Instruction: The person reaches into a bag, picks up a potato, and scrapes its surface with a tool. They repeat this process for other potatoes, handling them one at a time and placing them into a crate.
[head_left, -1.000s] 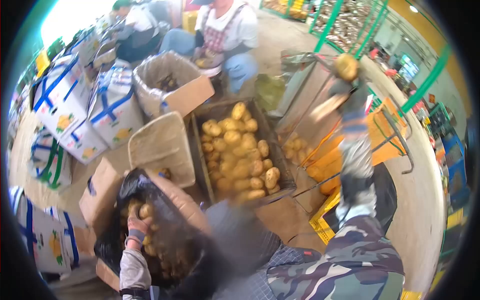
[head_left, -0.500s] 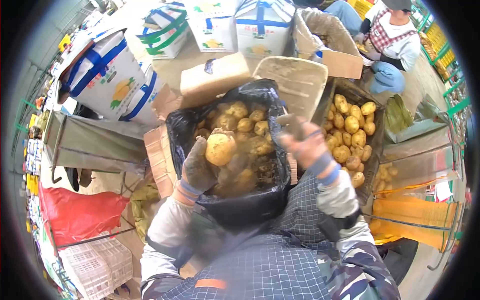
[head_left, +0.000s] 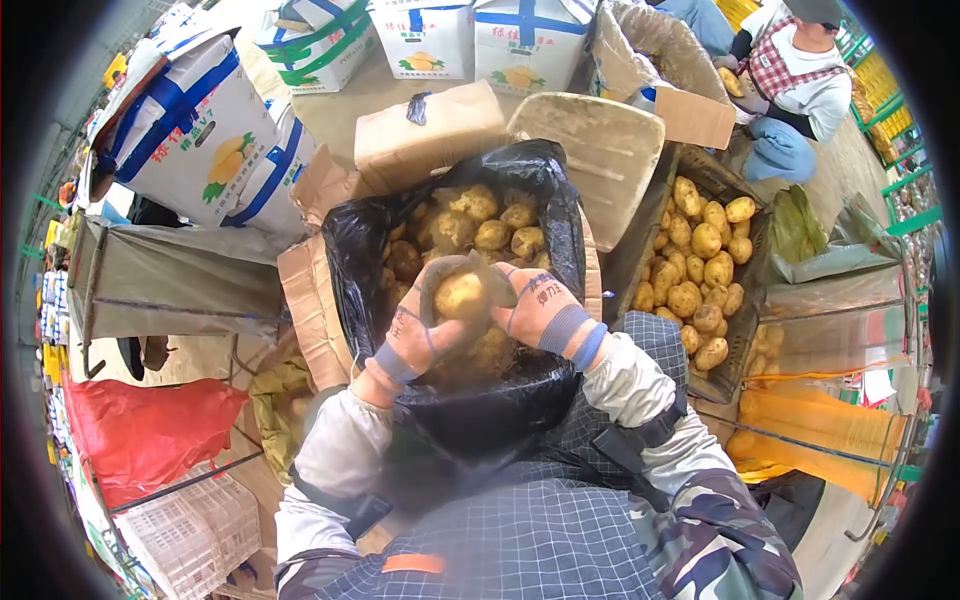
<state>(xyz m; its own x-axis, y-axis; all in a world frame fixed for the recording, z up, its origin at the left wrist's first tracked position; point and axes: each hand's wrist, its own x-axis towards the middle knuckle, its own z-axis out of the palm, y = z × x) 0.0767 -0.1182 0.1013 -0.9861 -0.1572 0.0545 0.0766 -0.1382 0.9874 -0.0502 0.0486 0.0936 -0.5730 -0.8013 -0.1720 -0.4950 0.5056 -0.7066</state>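
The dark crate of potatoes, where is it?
In the head view, the dark crate is right of centre, between the black-lined box on its left and a green bag on its right.

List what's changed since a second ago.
The right hand has swung in from far out on the right to a potato over the black-lined box. The left hand, then down inside that box, now holds this potato. The dark crate of potatoes stays put.

A round, yellowish potato (head_left: 459,296) sits in the left hand (head_left: 413,328), above an open black bag (head_left: 480,412).
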